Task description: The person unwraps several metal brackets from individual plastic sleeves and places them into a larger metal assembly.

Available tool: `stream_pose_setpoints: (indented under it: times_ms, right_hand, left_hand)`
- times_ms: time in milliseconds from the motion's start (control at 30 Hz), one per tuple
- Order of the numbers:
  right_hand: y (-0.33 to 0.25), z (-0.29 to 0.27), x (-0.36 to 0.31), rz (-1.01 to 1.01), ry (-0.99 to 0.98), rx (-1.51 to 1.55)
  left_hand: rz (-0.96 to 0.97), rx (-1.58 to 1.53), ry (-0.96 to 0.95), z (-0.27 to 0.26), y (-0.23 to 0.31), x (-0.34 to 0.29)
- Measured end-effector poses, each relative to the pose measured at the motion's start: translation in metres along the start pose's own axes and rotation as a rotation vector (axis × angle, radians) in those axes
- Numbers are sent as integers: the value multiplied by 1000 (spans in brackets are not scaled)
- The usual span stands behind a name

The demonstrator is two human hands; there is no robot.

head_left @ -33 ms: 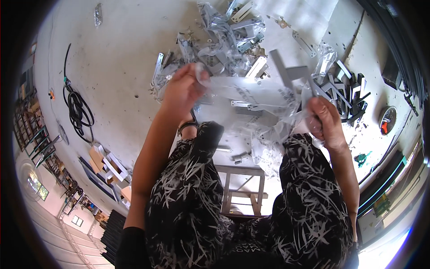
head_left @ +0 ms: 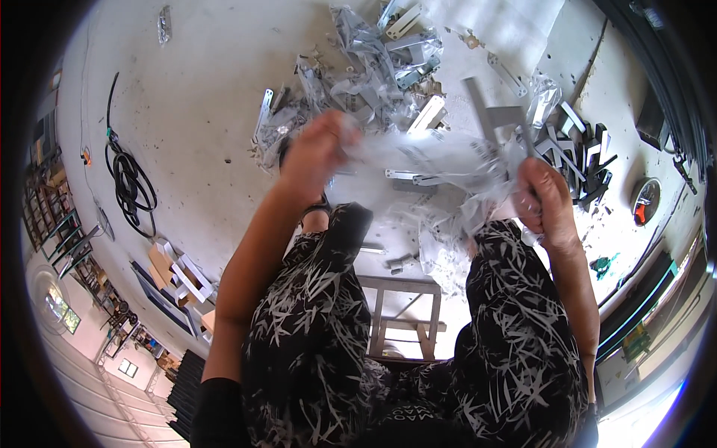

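Note:
A clear plastic bag (head_left: 414, 151) stretches between my two hands, above the floor and in front of my knees. My left hand (head_left: 317, 157), smeared by motion, is closed on its left end. My right hand (head_left: 549, 196) is closed around the lower end of a grey H-shaped metal part (head_left: 506, 116), with the bag's crumpled right end bunched against it. The part's upper arms stick up beyond my fingers. Under the bag, slim silver metal strips (head_left: 403, 175) lie among more plastic wrapping (head_left: 441, 250).
A heap of bagged metal parts (head_left: 366, 89) lies ahead on the floor. Dark and grey brackets (head_left: 579, 160) are piled at right, near a round dish (head_left: 646, 196) with something orange inside. A coiled black cable (head_left: 131, 183) lies left. A wooden stool (head_left: 403, 284) shows between my legs.
My left hand has shifted slightly right and nearer to me, and the bag has slackened a little. The grey part in my right hand has moved slightly right.

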State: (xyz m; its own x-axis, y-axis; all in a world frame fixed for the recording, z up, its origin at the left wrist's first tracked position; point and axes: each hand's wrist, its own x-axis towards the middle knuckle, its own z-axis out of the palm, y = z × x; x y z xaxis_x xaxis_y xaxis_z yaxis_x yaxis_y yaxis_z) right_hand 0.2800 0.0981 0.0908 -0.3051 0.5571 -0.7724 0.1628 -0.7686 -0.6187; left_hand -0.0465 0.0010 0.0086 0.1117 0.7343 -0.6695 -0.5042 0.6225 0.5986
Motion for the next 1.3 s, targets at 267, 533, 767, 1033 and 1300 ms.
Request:
stream_pose_setpoints:
  times_ms: [267, 533, 767, 1033, 1300]
  right_hand:
    - [36, -97, 54, -225, 737, -442]
    - [81, -168, 14, -271, 864, -1317]
    - [37, -157, -4, -726, 1085, -1101]
    - [-6, 4, 16, -939, 403, -1101]
    - [-9, 102, 27, -1019, -3, -941]
  left_hand:
    - [-290, 1229, -820, 16, -64, -35]
    - [983, 2030, 79, -2, -43, 31]
    - [1003, 1936, -131, -29, -32, 62]
    - [832, 1096, 202, 56, 37, 17]
    - [465, 679, 226, 85, 30, -8]
